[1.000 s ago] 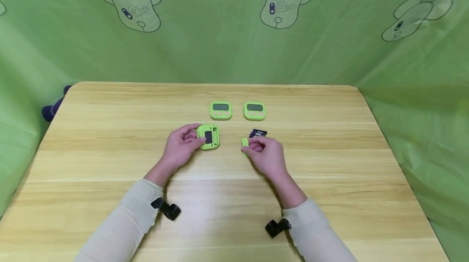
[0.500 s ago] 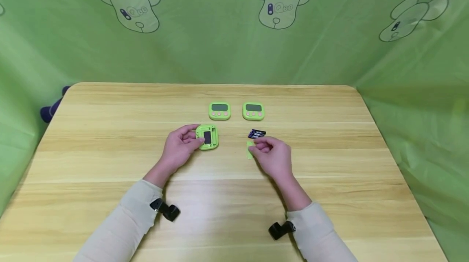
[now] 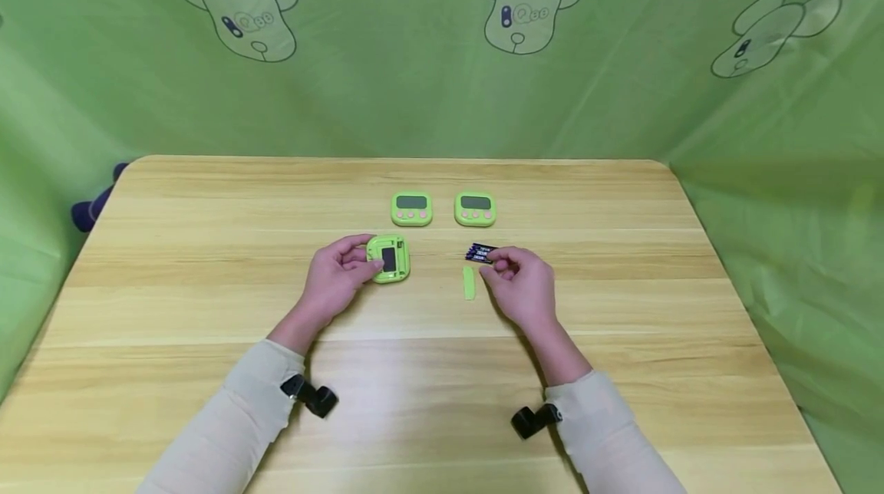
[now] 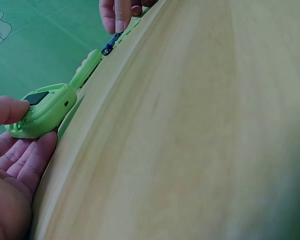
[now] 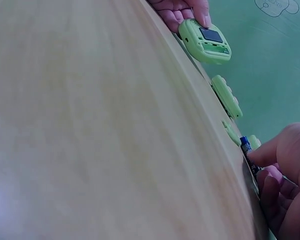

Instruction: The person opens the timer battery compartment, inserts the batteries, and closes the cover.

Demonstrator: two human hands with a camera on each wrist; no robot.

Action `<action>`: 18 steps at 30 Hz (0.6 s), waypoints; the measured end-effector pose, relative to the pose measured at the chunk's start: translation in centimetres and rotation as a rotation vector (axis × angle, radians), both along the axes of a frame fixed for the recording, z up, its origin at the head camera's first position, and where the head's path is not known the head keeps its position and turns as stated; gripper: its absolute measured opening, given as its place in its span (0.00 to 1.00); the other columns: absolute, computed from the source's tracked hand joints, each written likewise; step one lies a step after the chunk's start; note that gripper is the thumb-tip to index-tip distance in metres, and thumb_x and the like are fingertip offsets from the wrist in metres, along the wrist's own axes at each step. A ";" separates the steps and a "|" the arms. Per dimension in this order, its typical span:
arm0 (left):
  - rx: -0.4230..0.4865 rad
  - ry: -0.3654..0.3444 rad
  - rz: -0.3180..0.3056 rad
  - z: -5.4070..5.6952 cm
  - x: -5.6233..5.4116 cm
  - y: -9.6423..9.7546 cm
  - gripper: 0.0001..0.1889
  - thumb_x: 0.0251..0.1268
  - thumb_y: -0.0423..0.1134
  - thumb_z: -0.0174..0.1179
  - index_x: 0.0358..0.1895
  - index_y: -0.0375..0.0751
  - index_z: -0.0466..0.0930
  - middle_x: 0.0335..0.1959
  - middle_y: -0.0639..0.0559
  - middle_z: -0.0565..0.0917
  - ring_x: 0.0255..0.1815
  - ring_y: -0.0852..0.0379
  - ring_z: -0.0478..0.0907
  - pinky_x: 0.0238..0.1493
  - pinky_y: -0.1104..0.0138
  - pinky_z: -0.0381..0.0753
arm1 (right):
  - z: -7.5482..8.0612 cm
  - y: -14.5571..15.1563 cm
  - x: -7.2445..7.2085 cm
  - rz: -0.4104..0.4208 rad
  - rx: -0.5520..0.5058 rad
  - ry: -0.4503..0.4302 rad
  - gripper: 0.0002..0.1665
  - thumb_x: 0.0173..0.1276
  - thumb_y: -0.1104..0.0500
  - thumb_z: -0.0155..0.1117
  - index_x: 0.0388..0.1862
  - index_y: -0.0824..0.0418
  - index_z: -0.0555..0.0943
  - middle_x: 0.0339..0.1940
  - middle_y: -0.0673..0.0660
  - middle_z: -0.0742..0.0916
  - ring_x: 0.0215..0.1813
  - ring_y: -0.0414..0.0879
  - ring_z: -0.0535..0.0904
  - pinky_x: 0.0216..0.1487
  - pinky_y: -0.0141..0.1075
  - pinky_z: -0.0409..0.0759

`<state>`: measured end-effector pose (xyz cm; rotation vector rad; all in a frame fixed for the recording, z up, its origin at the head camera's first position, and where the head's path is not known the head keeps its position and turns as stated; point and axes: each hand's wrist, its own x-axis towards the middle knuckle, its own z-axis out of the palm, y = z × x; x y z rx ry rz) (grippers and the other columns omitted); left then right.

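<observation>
My left hand (image 3: 334, 279) grips a green digital timer (image 3: 400, 268) between thumb and fingers. The timer's back faces up, showing a dark rectangle and an uncovered battery slot with nothing in it. My right hand (image 3: 521, 287) is at a small group of dark blue batteries (image 3: 478, 252), index fingertip right at their right end, thumb lower and apart from it. Just below the batteries lies a narrow green battery cover (image 3: 469, 284), flat on the table. The right wrist view shows one battery (image 5: 245, 145) partly hidden behind my fingers.
Two more green timers, a left one (image 3: 411, 209) and a right one (image 3: 475, 209), lie screen up behind the batteries on the wooden table (image 3: 387, 417). A green curtain (image 3: 387, 80) hangs along the table's back edge. A purple object (image 3: 90, 210) shows beyond the left edge.
My right hand has set the green battery cover down on the table, let go of it and shifted right and up to the batteries. The left hand keeps holding the timer in place.
</observation>
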<state>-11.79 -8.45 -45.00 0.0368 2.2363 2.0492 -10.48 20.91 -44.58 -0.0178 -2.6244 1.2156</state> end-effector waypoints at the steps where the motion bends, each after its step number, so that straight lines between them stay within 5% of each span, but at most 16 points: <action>1: 0.000 -0.001 0.000 0.0 0.0 0.0 0.24 0.60 0.29 0.69 0.61 0.33 0.78 0.39 0.40 0.86 0.33 0.59 0.81 0.33 0.73 0.83 | 0.0 0.0 0.0 0.001 0.010 -0.006 0.07 0.58 0.65 0.77 0.35 0.64 0.87 0.25 0.53 0.84 0.25 0.44 0.76 0.26 0.30 0.77; 18: -0.004 0.001 0.001 -0.1 0.0 0.0 0.24 0.60 0.30 0.70 0.61 0.34 0.79 0.39 0.40 0.85 0.32 0.58 0.80 0.32 0.74 0.82 | 0.5 0.3 0.0 0.135 0.196 -0.030 0.04 0.65 0.61 0.73 0.32 0.59 0.85 0.27 0.52 0.79 0.28 0.46 0.72 0.29 0.39 0.72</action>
